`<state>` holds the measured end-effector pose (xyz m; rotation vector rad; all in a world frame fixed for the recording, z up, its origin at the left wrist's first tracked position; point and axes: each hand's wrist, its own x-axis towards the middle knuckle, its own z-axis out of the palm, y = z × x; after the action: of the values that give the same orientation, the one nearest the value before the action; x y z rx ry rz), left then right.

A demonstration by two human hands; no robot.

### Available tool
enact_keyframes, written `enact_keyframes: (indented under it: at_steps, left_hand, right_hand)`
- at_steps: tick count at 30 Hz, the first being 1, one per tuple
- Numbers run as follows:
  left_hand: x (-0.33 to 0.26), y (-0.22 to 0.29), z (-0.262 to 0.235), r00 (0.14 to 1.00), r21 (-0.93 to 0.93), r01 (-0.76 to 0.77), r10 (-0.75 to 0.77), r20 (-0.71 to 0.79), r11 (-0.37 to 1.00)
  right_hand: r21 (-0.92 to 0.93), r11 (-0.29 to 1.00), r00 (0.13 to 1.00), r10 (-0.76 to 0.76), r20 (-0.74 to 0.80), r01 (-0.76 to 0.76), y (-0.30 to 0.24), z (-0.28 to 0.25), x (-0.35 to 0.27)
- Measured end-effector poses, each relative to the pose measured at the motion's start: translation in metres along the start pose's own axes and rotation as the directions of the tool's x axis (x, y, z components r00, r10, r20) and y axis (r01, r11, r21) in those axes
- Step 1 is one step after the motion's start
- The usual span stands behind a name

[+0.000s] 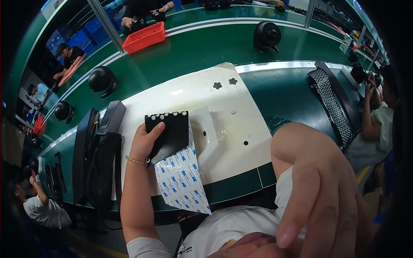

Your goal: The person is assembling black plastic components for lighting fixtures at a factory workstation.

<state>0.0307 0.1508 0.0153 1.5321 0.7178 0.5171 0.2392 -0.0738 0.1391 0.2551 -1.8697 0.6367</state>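
My left hand (144, 139) grips a black sheet (171, 134), thumb on top, above a white work board (254, 116). Round holes or pale dots line the sheet's far edge. Beneath it, a white backing paper with blue print (183, 182) hangs toward my lap. Just right of the sheet lies a crumpled whitish film (211, 139). Two black flower-shaped pieces (217, 85) and a small black dot (246, 143) rest on the board. Raised close to the camera, my right hand (322, 193) has its fingers extended downward; nothing shows in it, and its thumb is hidden.
Left of the board lie a black pouch (103, 161) and a grey case (111, 116). A checkered strap (333, 103) lies at right. Round black devices (102, 81) and a red bin (144, 38) stand on the far green bench (206, 47). Co-workers sit on both sides.
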Motion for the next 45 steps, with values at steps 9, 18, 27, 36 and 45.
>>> enact_keyframes:
  at_steps: [9,18,27,36,45]
  left_hand:
    - [0.000,-0.006,-0.005,0.999,-0.004,-0.040,0.040,-0.026,0.999]
    - [0.010,-0.012,-0.008,1.000,0.064,0.004,-0.003,-0.004,0.998]
    - [0.010,-0.017,-0.011,0.996,0.116,-0.082,0.083,-0.005,0.990]
    - [0.005,-0.009,-0.005,0.999,0.063,-0.024,0.026,-0.034,0.998]
    - [0.011,-0.017,-0.009,0.997,0.081,-0.075,0.076,-0.013,0.994]
  right_hand:
    - [-0.199,0.974,0.993,0.100,-0.065,-0.111,-0.050,0.016,-0.009]
    - [-0.258,0.936,0.970,0.218,-0.106,-0.239,-0.077,0.026,-0.009]
    - [-0.259,0.921,0.956,0.270,-0.117,-0.292,-0.084,0.030,-0.009]
    - [-0.235,0.919,0.949,0.305,-0.086,-0.317,-0.080,0.030,-0.009]
    - [-0.223,0.908,0.935,0.345,-0.081,-0.355,-0.080,0.030,-0.010]
